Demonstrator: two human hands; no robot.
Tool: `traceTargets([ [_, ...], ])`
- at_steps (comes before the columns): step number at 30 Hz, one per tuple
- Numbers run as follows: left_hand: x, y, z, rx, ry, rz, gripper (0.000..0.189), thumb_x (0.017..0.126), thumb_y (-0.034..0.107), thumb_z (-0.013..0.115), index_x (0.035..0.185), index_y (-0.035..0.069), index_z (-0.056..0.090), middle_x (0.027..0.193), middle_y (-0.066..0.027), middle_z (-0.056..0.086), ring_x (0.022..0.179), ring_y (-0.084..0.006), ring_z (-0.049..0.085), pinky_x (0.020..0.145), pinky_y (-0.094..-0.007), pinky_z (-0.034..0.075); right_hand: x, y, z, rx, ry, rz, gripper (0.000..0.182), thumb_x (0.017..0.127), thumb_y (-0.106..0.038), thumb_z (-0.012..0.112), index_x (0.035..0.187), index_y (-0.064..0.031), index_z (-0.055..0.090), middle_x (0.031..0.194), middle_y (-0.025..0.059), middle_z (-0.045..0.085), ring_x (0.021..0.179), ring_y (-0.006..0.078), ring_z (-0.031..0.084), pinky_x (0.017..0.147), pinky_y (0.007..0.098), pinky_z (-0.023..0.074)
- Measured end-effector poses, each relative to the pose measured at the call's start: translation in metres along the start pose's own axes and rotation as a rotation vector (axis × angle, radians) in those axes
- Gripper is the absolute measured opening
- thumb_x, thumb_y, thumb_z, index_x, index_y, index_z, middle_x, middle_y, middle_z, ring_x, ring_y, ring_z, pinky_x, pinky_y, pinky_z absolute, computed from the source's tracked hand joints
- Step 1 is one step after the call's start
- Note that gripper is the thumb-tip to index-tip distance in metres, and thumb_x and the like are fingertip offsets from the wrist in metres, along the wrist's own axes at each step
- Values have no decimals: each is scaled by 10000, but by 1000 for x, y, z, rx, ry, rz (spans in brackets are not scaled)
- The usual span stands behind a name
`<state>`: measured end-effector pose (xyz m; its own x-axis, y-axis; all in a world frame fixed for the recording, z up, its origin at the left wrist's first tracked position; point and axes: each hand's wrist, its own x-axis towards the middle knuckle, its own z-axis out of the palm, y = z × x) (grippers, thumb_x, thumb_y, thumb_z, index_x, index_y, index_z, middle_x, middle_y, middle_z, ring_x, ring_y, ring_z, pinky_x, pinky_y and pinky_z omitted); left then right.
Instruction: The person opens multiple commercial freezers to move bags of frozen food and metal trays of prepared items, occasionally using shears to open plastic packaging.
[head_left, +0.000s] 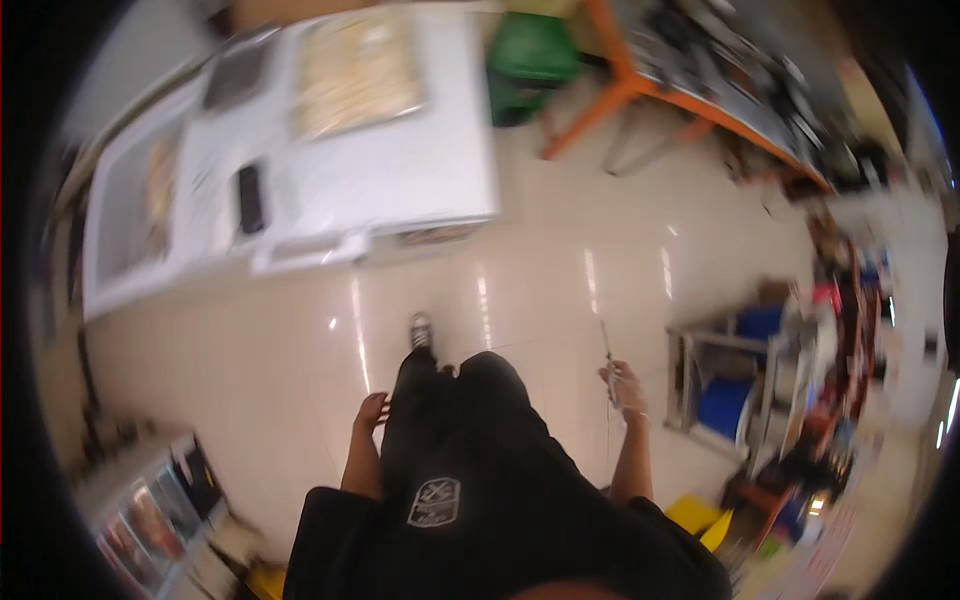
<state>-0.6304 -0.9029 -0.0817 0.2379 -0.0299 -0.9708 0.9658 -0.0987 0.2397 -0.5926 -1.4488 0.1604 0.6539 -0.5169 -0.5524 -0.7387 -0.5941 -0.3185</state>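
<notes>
My right hand (624, 388) is at my right side, closed around the pale handle of a slender hand tool (606, 341). Its narrow shaft points forward over the tiled floor; blur hides what kind of tool it is. At my left thigh hangs my left hand (373, 409), fingers loosely bent and slightly apart, with nothing visible in it. One sneaker (421, 330) shows ahead of my dark trousers. Ahead to the left is a white chest freezer (405, 172). On its top lie a clear bag of pale food (360, 75) and a black oblong object (251, 198).
A green bin (532, 49) stands beside the freezer. Beyond it is an orange-framed table (660, 86) loaded with goods. To the right, a metal-framed rack (679, 375) holds blue rolls (726, 406). A glass-fronted display case (154, 510) is behind on the left. Something yellow (697, 519) lies near my right elbow.
</notes>
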Motion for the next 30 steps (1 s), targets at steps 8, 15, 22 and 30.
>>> traceTargets([
  [8,26,263,109,440,-272,229,500,945,433,475,1365,163,447,1302,-114,533,1130,-279,544,930,-469,438,1,30,-75,125,640,318,324,798,-288,727,1007,-68,612,797,155,644,766,350,627,695,444,488],
  [15,92,353,275,630,-267,218,434,950,436,478,1293,172,500,1167,-68,594,1005,-240,569,827,-410,477,107,152,-106,502,726,499,318,782,-250,756,950,-30,600,751,96,626,703,221,596,664,379,477],
  [22,128,444,471,865,-288,205,462,905,384,534,1270,103,506,1105,-101,614,919,-252,601,779,-408,507,272,195,-210,823,530,355,397,819,-324,699,1092,-42,640,908,136,649,853,241,618,764,363,486],
  [30,98,577,717,657,-425,427,395,981,337,449,1318,135,490,1167,-107,599,1013,-240,603,855,-419,492,440,236,-325,925,491,120,428,852,-231,656,1222,-32,576,912,93,644,787,168,599,699,289,483],
])
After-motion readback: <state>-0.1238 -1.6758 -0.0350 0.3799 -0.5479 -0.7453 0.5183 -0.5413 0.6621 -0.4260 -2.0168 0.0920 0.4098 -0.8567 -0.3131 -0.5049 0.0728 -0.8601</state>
